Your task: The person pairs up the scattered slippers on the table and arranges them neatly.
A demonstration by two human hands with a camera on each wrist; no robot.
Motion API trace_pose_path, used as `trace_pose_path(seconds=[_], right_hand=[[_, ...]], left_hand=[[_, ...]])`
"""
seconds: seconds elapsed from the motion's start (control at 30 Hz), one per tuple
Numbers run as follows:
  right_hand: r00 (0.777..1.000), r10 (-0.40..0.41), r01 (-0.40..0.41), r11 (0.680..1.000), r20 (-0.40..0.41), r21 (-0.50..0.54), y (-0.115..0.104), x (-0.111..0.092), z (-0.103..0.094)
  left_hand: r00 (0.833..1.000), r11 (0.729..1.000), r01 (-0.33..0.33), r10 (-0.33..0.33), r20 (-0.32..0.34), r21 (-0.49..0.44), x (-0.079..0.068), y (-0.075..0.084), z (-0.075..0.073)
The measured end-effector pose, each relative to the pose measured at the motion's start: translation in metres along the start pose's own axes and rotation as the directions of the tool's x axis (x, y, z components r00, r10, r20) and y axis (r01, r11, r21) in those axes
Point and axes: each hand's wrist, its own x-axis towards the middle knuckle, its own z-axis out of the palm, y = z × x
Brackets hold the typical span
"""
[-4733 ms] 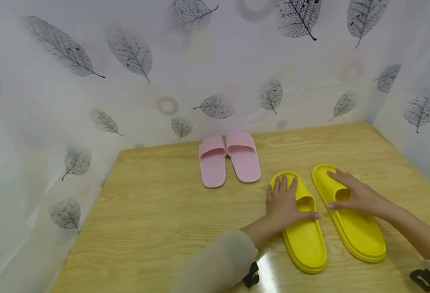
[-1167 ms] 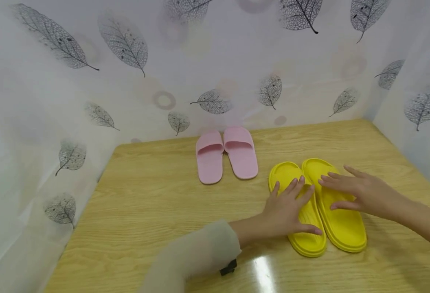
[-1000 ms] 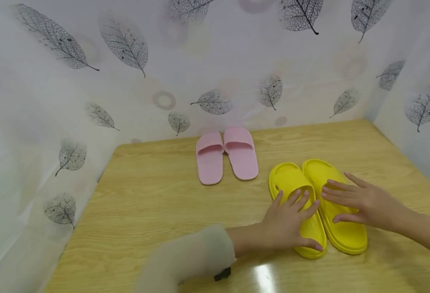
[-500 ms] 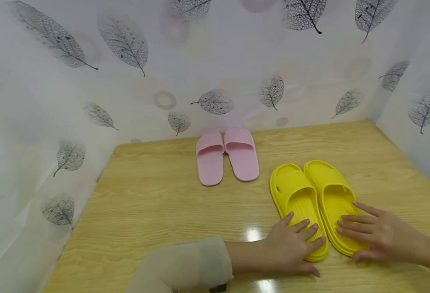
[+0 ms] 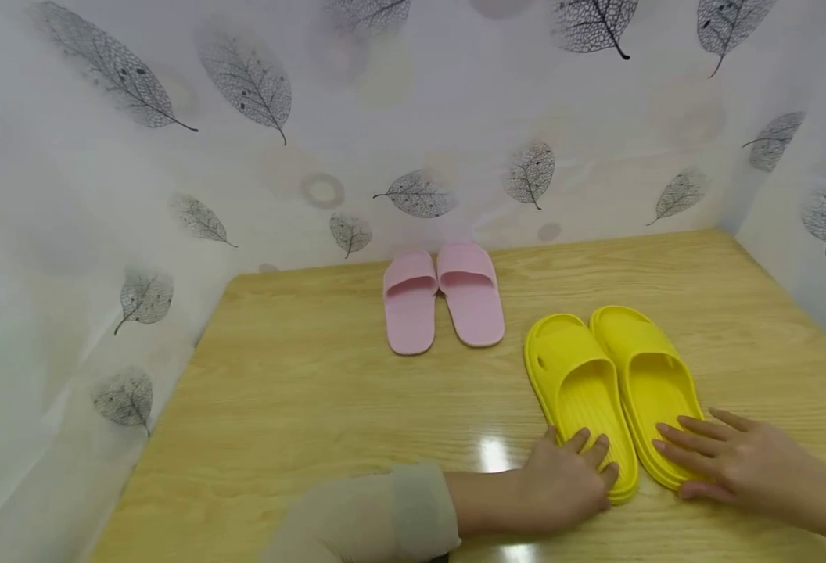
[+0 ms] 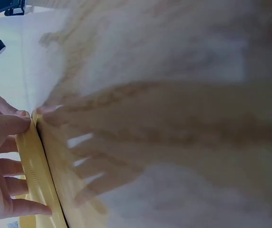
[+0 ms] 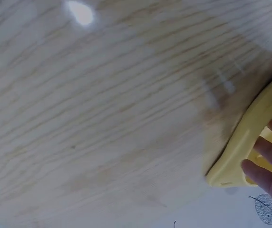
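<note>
Two yellow slippers stand side by side at the right, toes away from me. My left hand [image 5: 564,485] spreads over the heel of the left yellow slipper [image 5: 582,383], fingers on the insole and outer edge. In the left wrist view its thumb [image 6: 17,124] lies at the heel rim. My right hand [image 5: 751,465] touches the heel of the right yellow slipper [image 5: 655,379] with fairly straight fingers, thumb by the back edge. The right wrist view shows those fingers [image 7: 269,152] along the slipper's outer side.
A left pink slipper [image 5: 411,317] and a right pink slipper [image 5: 472,309] sit farther back, toes toward the wall. The wooden tabletop [image 5: 300,407] meets a leaf-patterned sheet [image 5: 455,109] at the back and sides. Light glares off the wood.
The yellow slippers, apart at first, now stand close together. Both hands have slid back from the straps to the heels. The pink slippers keep their place.
</note>
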Motion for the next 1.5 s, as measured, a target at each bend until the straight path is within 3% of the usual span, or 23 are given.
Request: trace_pose_path(seconds=[0.13, 0.23, 0.37, 0.5, 0.73, 1.13, 1.3, 1.5], right_hand=[[0.989, 0.084, -0.082, 0.996, 0.119, -0.024, -0.003, -0.006, -0.005], [0.988, 0.107, -0.112, 0.993, 0.108, 0.035, -0.004, -0.009, -0.005], [0.997, 0.073, -0.075, 0.995, 0.038, 0.062, -0.005, -0.007, -0.002], [0.998, 0.059, -0.060, 0.995, 0.019, 0.083, -0.004, -0.005, 0.000], [0.992, 0.105, -0.114, 0.983, 0.069, 0.142, -0.002, -0.006, 0.001], [0.992, 0.083, -0.098, 0.982, 0.098, 0.159, 0.004, -0.005, 0.002], [0.987, 0.058, -0.081, 0.986, 0.151, 0.145, 0.007, -0.003, 0.000], [0.969, 0.087, -0.127, 0.978, 0.230, 0.168, 0.006, -0.003, 0.000]], left_hand=[[1.000, 1.000, 0.006, -0.006, 0.018, 0.010, 0.002, 0.004, -0.001], [0.999, 1.000, 0.006, -0.006, 0.044, 0.004, 0.004, 0.006, -0.002], [0.998, 0.999, -0.008, 0.006, 0.057, 0.035, 0.005, 0.007, -0.002], [0.998, 0.997, -0.029, 0.026, 0.049, 0.071, 0.006, 0.004, -0.002], [0.997, 0.999, -0.026, 0.023, 0.075, 0.030, 0.010, 0.002, -0.005], [0.991, 0.999, 0.003, 0.003, 0.135, -0.041, 0.014, -0.003, -0.010], [0.989, 0.998, 0.028, -0.019, 0.146, -0.058, 0.015, -0.004, -0.011], [0.991, 0.997, 0.049, -0.040, 0.131, -0.060, 0.014, -0.004, -0.009]])
